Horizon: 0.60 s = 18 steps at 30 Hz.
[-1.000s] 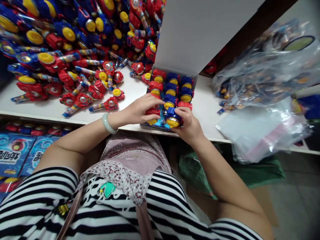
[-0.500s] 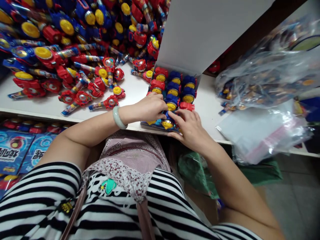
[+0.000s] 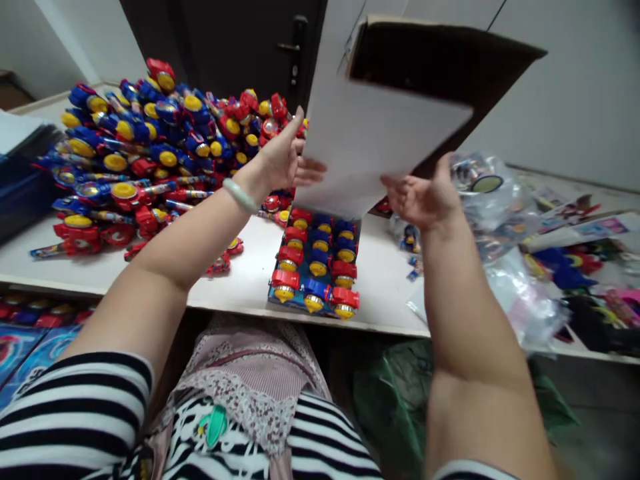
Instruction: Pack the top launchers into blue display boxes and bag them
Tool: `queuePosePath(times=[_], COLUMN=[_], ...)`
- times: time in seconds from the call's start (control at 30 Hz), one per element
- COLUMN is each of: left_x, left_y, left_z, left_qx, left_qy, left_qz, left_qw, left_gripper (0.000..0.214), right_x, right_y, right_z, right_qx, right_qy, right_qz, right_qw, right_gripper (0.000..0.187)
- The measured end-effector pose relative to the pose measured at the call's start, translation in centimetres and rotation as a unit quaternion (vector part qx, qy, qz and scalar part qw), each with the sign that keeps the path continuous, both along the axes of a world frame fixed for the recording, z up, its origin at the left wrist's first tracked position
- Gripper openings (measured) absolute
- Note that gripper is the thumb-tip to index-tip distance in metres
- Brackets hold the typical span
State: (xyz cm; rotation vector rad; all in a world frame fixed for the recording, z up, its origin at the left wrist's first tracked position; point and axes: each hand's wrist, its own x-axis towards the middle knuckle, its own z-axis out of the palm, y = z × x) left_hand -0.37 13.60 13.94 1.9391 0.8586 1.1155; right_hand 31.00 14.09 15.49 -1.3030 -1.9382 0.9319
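Observation:
A display box (image 3: 273, 300) stands at the table's front edge, packed with rows of red and blue spinning-top toys (image 3: 319, 267) with yellow tips. Its plain white lid (image 3: 360, 147) stands raised behind them. My left hand (image 3: 290, 157), below a pale bangle, is open beside the lid's left edge, thumb up and fingers stretched towards it. On the opposite side, my right hand (image 3: 423, 197) is open, palm turned to the lid's right edge. Neither hand holds anything; whether the fingertips touch the lid I cannot tell.
A large heap of similar toys (image 3: 167, 157) covers the table's left side. Clear plastic bags (image 3: 490, 200) and loose packaging lie on the right. Behind the lid is an open brown carton (image 3: 445, 60). Blue printed boxes (image 3: 20, 353) sit on a lower level at left.
Both hands have left the toys in the box and moved up and apart to either side of the lid. The view has tilted up, showing the wall and door.

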Motion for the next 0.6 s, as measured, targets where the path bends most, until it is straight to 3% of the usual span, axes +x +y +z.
queuePosePath(times=[0.07, 0.13, 0.17, 0.2, 0.27, 0.37, 0.43, 0.5, 0.6], left_x=[-0.6, -1.2, -1.3, -1.3, -1.0, -0.3, -0.1, -0.3, -1.2], left_y=[-3.4, -6.5, -7.6, -8.1, -8.0, -5.9, -4.8, -4.8, -6.7], left_z=[-1.1, -2.8, -3.8, -4.8, -6.7, -8.5, -8.7, -8.2, -7.3], left_qx=[-0.124, -0.211, -0.212, -0.189, -0.106, 0.014, 0.040, 0.012, -0.070], left_qy=[-0.023, -0.057, -0.071, -0.082, -0.091, -0.084, -0.091, -0.095, -0.067], left_qz=[-0.084, -0.108, -0.097, -0.077, -0.036, 0.042, 0.090, 0.101, 0.067], left_qw=[0.988, 0.970, 0.970, 0.975, 0.990, 0.996, 0.991, 0.990, 0.993], left_gripper=[0.080, 0.066, 0.062, 0.066, 0.079, 0.073, 0.059, 0.050, 0.053], right_x=[1.0, 2.0, 2.2, 2.2, 1.7, 0.3, -0.3, -0.3, 0.5], right_y=[-3.6, -7.2, -8.5, -9.3, -9.6, -8.3, -7.6, -7.8, -9.3], right_z=[-0.4, -1.6, -2.3, -3.0, -4.6, -6.4, -7.0, -7.1, -7.2], right_qx=[-0.058, -0.123, -0.135, -0.125, -0.037, 0.157, 0.221, 0.207, 0.109], right_qy=[0.047, 0.091, 0.096, 0.089, 0.050, -0.049, -0.091, -0.074, -0.024], right_qz=[0.032, 0.049, 0.054, 0.055, 0.035, -0.060, -0.113, -0.101, -0.022], right_qw=[0.997, 0.987, 0.985, 0.987, 0.997, 0.985, 0.964, 0.970, 0.994], right_gripper=[0.100, 0.072, 0.066, 0.074, 0.089, 0.062, 0.043, 0.043, 0.054])
